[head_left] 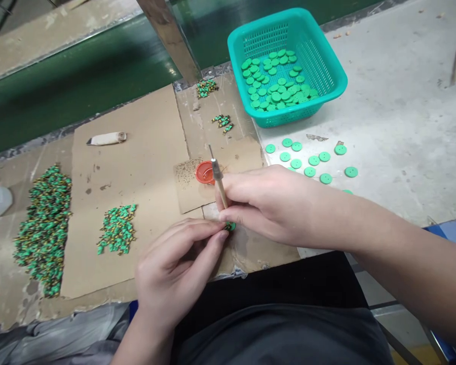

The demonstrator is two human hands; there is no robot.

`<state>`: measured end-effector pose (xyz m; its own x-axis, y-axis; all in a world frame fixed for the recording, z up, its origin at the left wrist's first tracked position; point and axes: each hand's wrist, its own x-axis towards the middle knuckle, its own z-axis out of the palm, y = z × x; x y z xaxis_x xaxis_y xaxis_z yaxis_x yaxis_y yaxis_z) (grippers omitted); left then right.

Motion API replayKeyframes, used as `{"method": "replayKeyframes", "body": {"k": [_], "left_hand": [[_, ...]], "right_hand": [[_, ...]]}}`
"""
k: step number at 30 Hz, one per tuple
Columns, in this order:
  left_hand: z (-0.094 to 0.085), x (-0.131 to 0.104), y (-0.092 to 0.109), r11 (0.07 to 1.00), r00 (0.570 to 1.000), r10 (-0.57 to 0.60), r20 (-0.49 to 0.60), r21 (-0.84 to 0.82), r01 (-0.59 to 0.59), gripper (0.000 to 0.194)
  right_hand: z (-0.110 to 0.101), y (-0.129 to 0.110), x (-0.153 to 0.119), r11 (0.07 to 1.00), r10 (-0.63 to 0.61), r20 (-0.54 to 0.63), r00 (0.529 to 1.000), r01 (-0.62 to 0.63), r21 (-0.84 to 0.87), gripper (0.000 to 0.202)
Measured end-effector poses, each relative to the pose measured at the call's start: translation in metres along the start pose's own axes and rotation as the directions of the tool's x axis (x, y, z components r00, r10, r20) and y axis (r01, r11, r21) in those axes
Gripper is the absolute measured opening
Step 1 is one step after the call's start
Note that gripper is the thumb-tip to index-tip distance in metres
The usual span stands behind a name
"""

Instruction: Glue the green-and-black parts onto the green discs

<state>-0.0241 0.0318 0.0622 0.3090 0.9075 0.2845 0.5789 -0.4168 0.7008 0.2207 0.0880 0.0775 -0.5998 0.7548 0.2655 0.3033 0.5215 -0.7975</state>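
Note:
My right hand (pixel 277 203) is closed around a slim wooden-handled tool (pixel 219 183), whose thin metal tip points up and away from me. Its thumb and fingertips are also at the edge of a green button-like disc (pixel 232 226). Against that disc, my left hand (pixel 178 263) pinches a small dark, green and gold piece (pixel 227 228) between thumb and forefinger. Fingers cover most of both small parts, so I cannot tell whether they are joined. Just beyond the tool sits a shallow red dish (pixel 204 173) with some clear, shiny content.
A teal basket (pixel 336 83) holds many green discs. Loose green discs (pixel 309 172) lie on the right. Small green-and-gold pieces form a large heap (pixel 45 228) and a smaller group (pixel 117 228) on the left. A white wrapped stick (pixel 106 139) rests on cardboard (pixel 144 152).

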Motion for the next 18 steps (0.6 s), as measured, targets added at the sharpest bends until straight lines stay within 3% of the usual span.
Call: {"method": "replayKeyframes", "body": {"k": [7, 18], "left_hand": [[-0.0008, 0.0005, -0.0037, 0.998, 0.998, 0.057, 0.018, 0.021, -0.058, 0.022], [-0.0009, 0.0030, -0.0013, 0.999, 0.999, 0.051, 0.011, 0.007, -0.051, 0.022]], "right_hand": [[0.0012, 0.0032, -0.0009, 0.999, -0.012, 0.009, 1.000, 0.012, 0.033, 0.019], [0.0038, -0.0011, 0.0022, 0.997, -0.043, 0.050, 0.998, 0.040, 0.064, 0.017]]}}
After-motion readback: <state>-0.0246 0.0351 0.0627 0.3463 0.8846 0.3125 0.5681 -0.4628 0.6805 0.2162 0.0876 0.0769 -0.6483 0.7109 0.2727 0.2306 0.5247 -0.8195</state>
